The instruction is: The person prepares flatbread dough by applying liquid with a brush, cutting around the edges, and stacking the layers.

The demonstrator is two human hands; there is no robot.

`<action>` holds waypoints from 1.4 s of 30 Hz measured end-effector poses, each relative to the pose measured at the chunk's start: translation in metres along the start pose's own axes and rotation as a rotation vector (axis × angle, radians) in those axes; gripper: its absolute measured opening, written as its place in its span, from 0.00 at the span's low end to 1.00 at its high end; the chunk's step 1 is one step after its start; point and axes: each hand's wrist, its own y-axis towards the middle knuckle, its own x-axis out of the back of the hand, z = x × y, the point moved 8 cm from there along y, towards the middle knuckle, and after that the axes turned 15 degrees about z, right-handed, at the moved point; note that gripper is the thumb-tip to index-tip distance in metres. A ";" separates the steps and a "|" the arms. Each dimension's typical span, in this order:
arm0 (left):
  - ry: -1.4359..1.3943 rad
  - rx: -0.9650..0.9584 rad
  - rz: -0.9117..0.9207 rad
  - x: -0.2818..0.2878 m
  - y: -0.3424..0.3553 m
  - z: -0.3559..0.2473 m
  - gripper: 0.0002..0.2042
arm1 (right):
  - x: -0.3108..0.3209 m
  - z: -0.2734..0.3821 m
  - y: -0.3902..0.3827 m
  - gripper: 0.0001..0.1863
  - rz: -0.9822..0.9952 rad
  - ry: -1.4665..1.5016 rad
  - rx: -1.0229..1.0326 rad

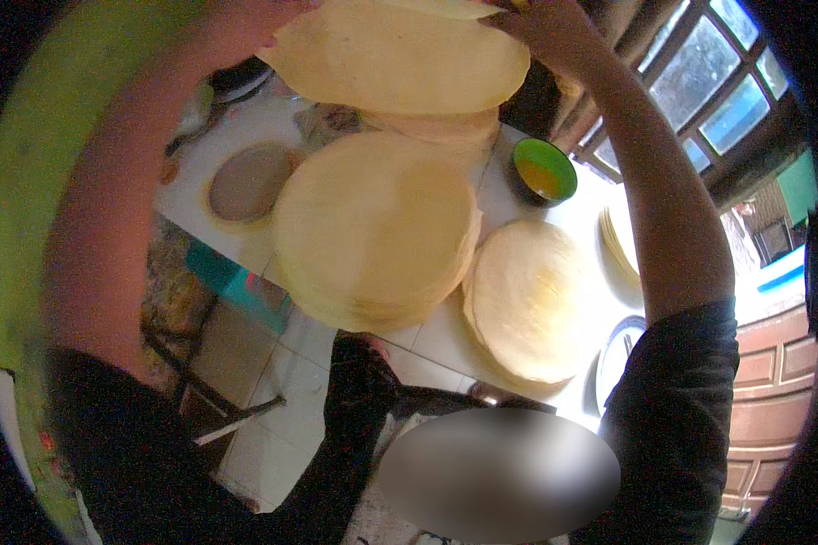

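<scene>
A thin, round, pale yellow dough sheet (400, 59) is held up at the far side of the table, stretched between my two hands. My left hand (282, 16) grips its left edge, partly cut off by the top of the view. At its upper right edge, my right hand (545, 32) has its fingers closed on it. Below the raised sheet lies a tall stack of similar round sheets (377, 227). Another pile (445, 130) shows partly behind that stack, under the held sheet.
A second round stack (527, 304) sits to the right, beneath a green bowl (545, 173) with yellow liquid. Further right are more sheets (620, 241) and a white plate (616, 363). A greyish round patch (250, 182) marks the white table's left side. Windows stand at upper right.
</scene>
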 end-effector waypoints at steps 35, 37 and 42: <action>-0.297 -0.655 0.256 -0.418 -0.144 -0.180 0.17 | -0.142 -0.113 -0.458 0.11 -0.010 -0.343 -0.256; -0.291 -0.687 0.219 -0.419 -0.150 -0.183 0.16 | -0.141 -0.109 -0.466 0.12 -0.045 -0.373 -0.228; -0.234 -0.719 0.177 -0.415 -0.156 -0.189 0.16 | -0.144 -0.111 -0.479 0.13 -0.068 -0.407 -0.198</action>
